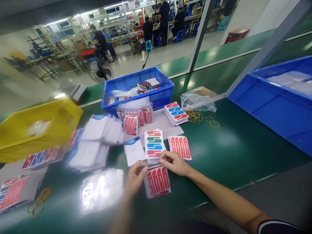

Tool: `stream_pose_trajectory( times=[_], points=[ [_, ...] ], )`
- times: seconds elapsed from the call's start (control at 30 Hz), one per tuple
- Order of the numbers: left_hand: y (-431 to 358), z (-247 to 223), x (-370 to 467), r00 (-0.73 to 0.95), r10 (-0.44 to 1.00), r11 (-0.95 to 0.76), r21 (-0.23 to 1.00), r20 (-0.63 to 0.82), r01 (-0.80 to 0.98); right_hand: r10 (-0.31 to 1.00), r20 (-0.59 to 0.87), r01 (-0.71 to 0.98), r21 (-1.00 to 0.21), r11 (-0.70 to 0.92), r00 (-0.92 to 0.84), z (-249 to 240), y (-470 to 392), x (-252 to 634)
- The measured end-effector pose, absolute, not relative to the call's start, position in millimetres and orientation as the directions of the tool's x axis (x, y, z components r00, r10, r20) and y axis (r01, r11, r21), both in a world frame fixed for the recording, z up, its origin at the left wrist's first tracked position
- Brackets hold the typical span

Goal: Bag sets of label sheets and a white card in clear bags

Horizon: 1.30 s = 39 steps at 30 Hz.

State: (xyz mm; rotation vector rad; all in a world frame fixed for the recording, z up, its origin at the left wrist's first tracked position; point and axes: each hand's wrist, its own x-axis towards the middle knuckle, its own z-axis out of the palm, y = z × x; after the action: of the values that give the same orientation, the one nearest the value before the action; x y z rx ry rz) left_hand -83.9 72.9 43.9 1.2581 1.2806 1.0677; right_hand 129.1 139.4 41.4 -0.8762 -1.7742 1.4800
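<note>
A clear plastic bag with a red-and-white sticker sheet (158,182) showing through it lies at the front of the green bench. My left hand (135,178) pinches the left end of the bag's upper edge, and my right hand (175,164) pinches the right end. Just beyond my fingers is a stack of multicoloured sticker sheets (154,143). Left of that stack sits a white card with a blue top (134,152). On its right, near my right hand, lies a pile of red sticker sheets (179,147).
Blue bins stand at the back (138,97) and right (273,100); a yellow bin (36,126) is at left. White booklets (97,143), glossy clear bags (102,188), rubber bands (195,117) and a banded sticker stack (175,113) lie around. A metal post (200,35) rises behind.
</note>
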Motion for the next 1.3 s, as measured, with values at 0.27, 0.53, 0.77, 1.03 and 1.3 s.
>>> stream_pose_trajectory(
  times=[0.27, 0.53, 0.77, 1.03, 1.3],
  points=[
    [69, 50, -81, 0.105, 0.994, -0.034, 0.973, 0.01, 0.229, 0.774, 0.159, 0.074, -0.964, 0.256, -0.612, 42, 136, 129],
    [69, 52, -81, 0.175, 0.984, -0.074, 0.959, 0.026, 0.275, 0.723, 0.191, 0.071, -0.946, 0.315, -0.664, 42, 136, 128],
    [72, 55, -71, 0.236, 0.97, -0.124, 0.959, 0.063, 0.256, 0.692, 0.24, 0.06, -0.923, 0.379, -0.68, 40, 126, 119],
    [70, 58, -73, 0.252, 0.967, -0.09, 0.966, 0.027, 0.244, 0.668, 0.207, 0.064, -0.932, 0.357, -0.714, 36, 126, 118],
    [72, 59, -81, 0.216, 0.976, -0.018, 0.979, -0.027, 0.205, 0.614, 0.233, 0.09, -0.89, 0.447, -0.754, 43, 131, 118]
  ],
)
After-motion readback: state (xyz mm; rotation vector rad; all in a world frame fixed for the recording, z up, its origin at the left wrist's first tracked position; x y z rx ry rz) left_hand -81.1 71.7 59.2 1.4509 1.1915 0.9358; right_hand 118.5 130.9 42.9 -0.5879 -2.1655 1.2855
